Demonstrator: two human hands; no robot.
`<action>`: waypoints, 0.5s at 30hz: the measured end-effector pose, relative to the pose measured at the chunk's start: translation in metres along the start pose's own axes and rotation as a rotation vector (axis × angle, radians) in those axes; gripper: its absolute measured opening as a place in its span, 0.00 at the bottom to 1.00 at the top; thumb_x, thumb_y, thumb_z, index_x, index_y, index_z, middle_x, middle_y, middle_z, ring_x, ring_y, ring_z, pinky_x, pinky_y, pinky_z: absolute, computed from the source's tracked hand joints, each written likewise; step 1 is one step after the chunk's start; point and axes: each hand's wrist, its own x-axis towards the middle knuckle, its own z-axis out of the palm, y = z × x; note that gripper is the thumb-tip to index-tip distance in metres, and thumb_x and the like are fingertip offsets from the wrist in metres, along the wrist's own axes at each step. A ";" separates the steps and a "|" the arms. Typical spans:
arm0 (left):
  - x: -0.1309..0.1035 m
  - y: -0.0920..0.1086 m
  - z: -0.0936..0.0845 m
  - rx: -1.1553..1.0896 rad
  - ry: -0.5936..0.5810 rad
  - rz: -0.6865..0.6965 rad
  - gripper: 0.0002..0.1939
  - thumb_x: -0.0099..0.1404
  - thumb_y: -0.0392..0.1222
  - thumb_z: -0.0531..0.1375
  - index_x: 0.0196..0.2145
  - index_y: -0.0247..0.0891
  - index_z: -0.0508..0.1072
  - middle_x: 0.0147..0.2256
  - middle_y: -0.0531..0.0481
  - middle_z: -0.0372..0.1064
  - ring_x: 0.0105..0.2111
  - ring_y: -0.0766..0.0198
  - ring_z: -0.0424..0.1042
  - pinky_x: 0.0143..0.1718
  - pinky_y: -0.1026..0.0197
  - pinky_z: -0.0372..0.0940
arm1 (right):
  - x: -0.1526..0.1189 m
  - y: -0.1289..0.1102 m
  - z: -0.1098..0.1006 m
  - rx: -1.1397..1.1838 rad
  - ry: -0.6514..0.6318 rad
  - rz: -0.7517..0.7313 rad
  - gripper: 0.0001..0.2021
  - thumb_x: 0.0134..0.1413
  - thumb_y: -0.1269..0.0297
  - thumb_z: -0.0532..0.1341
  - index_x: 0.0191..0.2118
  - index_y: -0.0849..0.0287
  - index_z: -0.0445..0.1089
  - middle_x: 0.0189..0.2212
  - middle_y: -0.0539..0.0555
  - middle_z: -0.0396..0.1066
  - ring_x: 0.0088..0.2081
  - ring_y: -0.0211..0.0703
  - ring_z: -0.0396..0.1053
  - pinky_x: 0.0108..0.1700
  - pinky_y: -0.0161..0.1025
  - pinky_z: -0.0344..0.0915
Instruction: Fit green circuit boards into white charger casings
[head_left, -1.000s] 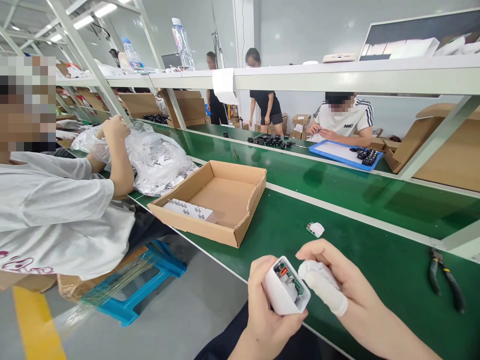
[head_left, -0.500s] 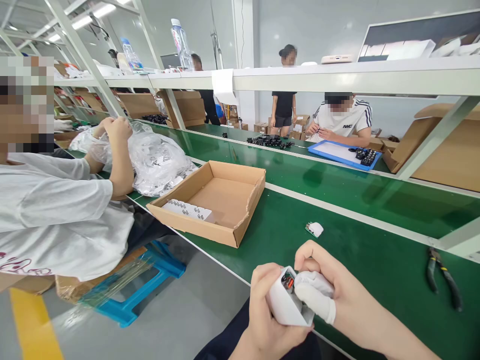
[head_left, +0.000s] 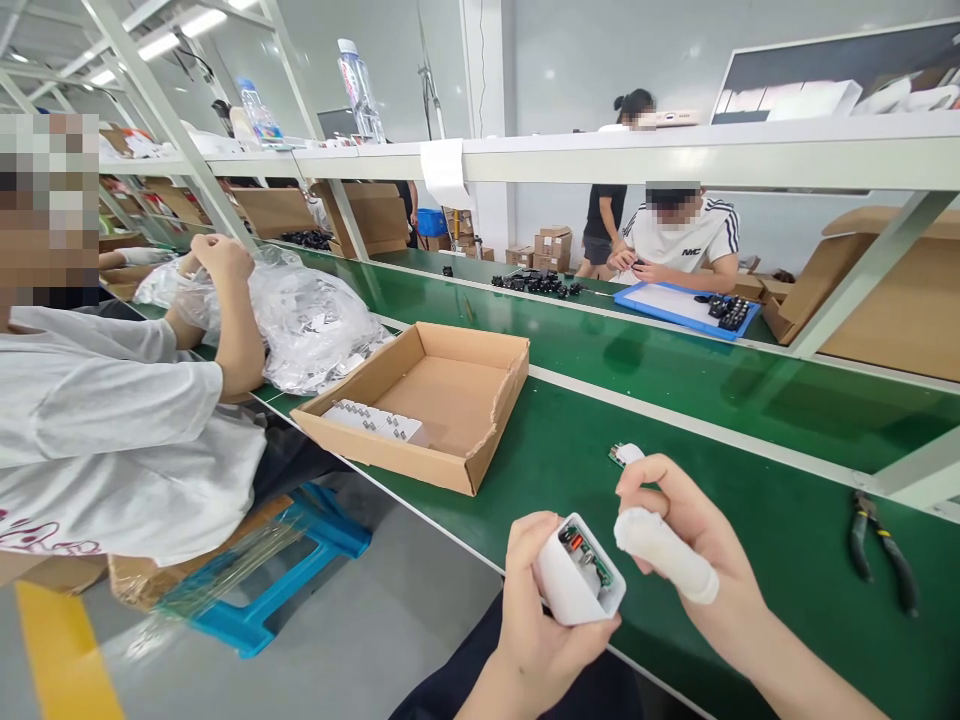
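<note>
My left hand [head_left: 521, 600] is wrapped round a white plastic charger housing [head_left: 562, 585], its open end tilted up toward me. Inside the housing sits a green circuit board [head_left: 589, 560] with a red-orange part on it. To the right, apart from the housing, is my right hand [head_left: 701, 550], white covers on its thumb and a finger. Its fingers are bent, the index finger and thumb tips stand apart, and I see nothing between them. Just beyond the index finger, a small white piece with a green board [head_left: 628, 455] lies on the green bench [head_left: 555, 450], partly covered by that finger.
A shallow cardboard box [head_left: 480, 440] holds several white plug parts [head_left: 375, 422]. Pliers [head_left: 881, 550] lie at the right. A co-worker in white [head_left: 127, 420] sits left beside a plastic bag [head_left: 315, 325]. Another person works across the bench by a blue tray [head_left: 675, 308].
My right hand has drawn back from the housing, up and to the right, toward the small white piece. The board inside the housing now shows more fully. A person in the background has moved right.
</note>
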 end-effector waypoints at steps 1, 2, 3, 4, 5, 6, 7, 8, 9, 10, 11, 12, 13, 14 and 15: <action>-0.001 -0.001 0.000 -0.001 0.004 -0.003 0.30 0.64 0.53 0.62 0.58 0.40 0.60 0.46 0.42 0.61 0.43 0.58 0.67 0.41 0.58 0.68 | 0.003 0.001 -0.003 -0.037 0.027 -0.023 0.12 0.62 0.53 0.61 0.43 0.54 0.61 0.22 0.43 0.58 0.24 0.34 0.54 0.28 0.33 0.54; -0.002 -0.001 0.001 -0.003 0.009 -0.002 0.30 0.64 0.53 0.62 0.58 0.40 0.60 0.46 0.42 0.61 0.43 0.58 0.67 0.40 0.58 0.68 | 0.009 0.003 -0.007 -0.096 0.059 -0.040 0.11 0.63 0.53 0.59 0.44 0.54 0.61 0.21 0.44 0.59 0.24 0.36 0.56 0.28 0.33 0.54; -0.002 -0.001 0.001 -0.007 0.014 0.000 0.31 0.64 0.54 0.62 0.59 0.41 0.60 0.46 0.42 0.61 0.43 0.58 0.67 0.40 0.58 0.68 | 0.018 0.007 -0.014 -0.180 0.100 -0.051 0.10 0.63 0.54 0.58 0.44 0.54 0.62 0.21 0.44 0.60 0.25 0.37 0.58 0.28 0.34 0.55; -0.002 -0.001 0.001 -0.011 0.019 0.002 0.31 0.63 0.55 0.62 0.59 0.41 0.60 0.46 0.42 0.61 0.43 0.57 0.67 0.40 0.58 0.68 | 0.028 0.013 -0.024 -0.289 0.152 -0.052 0.09 0.64 0.55 0.57 0.43 0.54 0.62 0.22 0.45 0.62 0.26 0.38 0.60 0.29 0.34 0.55; -0.003 0.000 0.001 -0.016 0.023 0.004 0.31 0.63 0.56 0.62 0.59 0.41 0.60 0.45 0.42 0.62 0.43 0.57 0.67 0.39 0.58 0.68 | 0.040 0.021 -0.036 -0.422 0.223 -0.045 0.09 0.64 0.55 0.56 0.43 0.54 0.63 0.23 0.46 0.64 0.27 0.39 0.62 0.29 0.35 0.56; -0.004 0.000 0.001 -0.022 0.024 0.007 0.31 0.63 0.56 0.62 0.58 0.41 0.60 0.45 0.42 0.62 0.42 0.57 0.67 0.39 0.58 0.69 | 0.052 0.033 -0.051 -0.573 0.296 -0.026 0.08 0.64 0.56 0.55 0.42 0.54 0.64 0.26 0.48 0.67 0.28 0.40 0.64 0.30 0.35 0.56; -0.005 0.000 0.001 -0.025 0.021 0.003 0.30 0.63 0.54 0.62 0.58 0.42 0.61 0.45 0.42 0.62 0.43 0.57 0.68 0.38 0.59 0.69 | 0.063 0.046 -0.068 -0.742 0.369 0.014 0.08 0.65 0.57 0.54 0.43 0.55 0.64 0.29 0.49 0.69 0.28 0.41 0.65 0.30 0.35 0.56; -0.007 -0.001 0.000 -0.021 0.012 -0.018 0.29 0.63 0.52 0.63 0.58 0.43 0.61 0.46 0.42 0.62 0.44 0.57 0.68 0.39 0.59 0.69 | 0.073 0.061 -0.085 -0.920 0.450 0.062 0.10 0.65 0.57 0.52 0.44 0.55 0.65 0.31 0.51 0.70 0.28 0.41 0.65 0.29 0.36 0.55; -0.008 -0.003 0.000 -0.011 -0.009 -0.059 0.28 0.62 0.48 0.63 0.58 0.44 0.61 0.47 0.42 0.62 0.45 0.56 0.68 0.39 0.59 0.69 | 0.080 0.077 -0.103 -1.092 0.513 0.110 0.11 0.66 0.59 0.50 0.45 0.56 0.66 0.35 0.53 0.71 0.30 0.42 0.66 0.29 0.36 0.54; -0.009 -0.006 0.000 0.004 -0.037 -0.119 0.28 0.61 0.44 0.64 0.57 0.44 0.61 0.48 0.42 0.63 0.46 0.56 0.69 0.40 0.58 0.70 | 0.085 0.093 -0.120 -1.241 0.546 0.173 0.12 0.66 0.62 0.49 0.47 0.57 0.67 0.42 0.56 0.71 0.32 0.43 0.67 0.29 0.36 0.55; -0.009 -0.010 0.001 0.019 -0.069 -0.194 0.29 0.59 0.41 0.64 0.57 0.45 0.62 0.49 0.42 0.64 0.46 0.55 0.69 0.41 0.58 0.70 | 0.087 0.108 -0.136 -1.354 0.536 0.246 0.13 0.66 0.64 0.48 0.49 0.57 0.67 0.46 0.58 0.70 0.35 0.43 0.68 0.30 0.37 0.56; -0.008 -0.015 0.003 0.029 -0.103 -0.271 0.30 0.58 0.38 0.64 0.57 0.45 0.62 0.50 0.42 0.65 0.47 0.55 0.70 0.42 0.57 0.70 | 0.088 0.121 -0.149 -1.376 0.544 0.281 0.13 0.65 0.65 0.50 0.47 0.59 0.69 0.46 0.60 0.70 0.37 0.46 0.69 0.31 0.38 0.57; -0.004 -0.021 0.006 0.030 -0.147 -0.339 0.29 0.58 0.38 0.64 0.57 0.44 0.63 0.51 0.42 0.65 0.47 0.54 0.71 0.44 0.55 0.70 | 0.087 0.132 -0.159 -1.393 0.558 0.300 0.13 0.65 0.66 0.51 0.47 0.59 0.71 0.47 0.61 0.70 0.41 0.48 0.69 0.34 0.38 0.59; 0.002 -0.028 0.011 0.022 -0.201 -0.390 0.28 0.59 0.39 0.64 0.56 0.44 0.65 0.51 0.42 0.66 0.48 0.53 0.71 0.45 0.54 0.70 | 0.085 0.141 -0.167 -1.393 0.578 0.308 0.14 0.65 0.65 0.51 0.47 0.59 0.72 0.48 0.61 0.70 0.45 0.51 0.69 0.37 0.40 0.61; 0.010 -0.035 0.017 0.014 -0.265 -0.423 0.26 0.59 0.40 0.64 0.55 0.44 0.66 0.51 0.42 0.67 0.48 0.53 0.71 0.46 0.53 0.70 | 0.084 0.147 -0.172 -1.385 0.604 0.305 0.15 0.65 0.65 0.51 0.48 0.59 0.72 0.49 0.62 0.70 0.48 0.53 0.68 0.40 0.41 0.62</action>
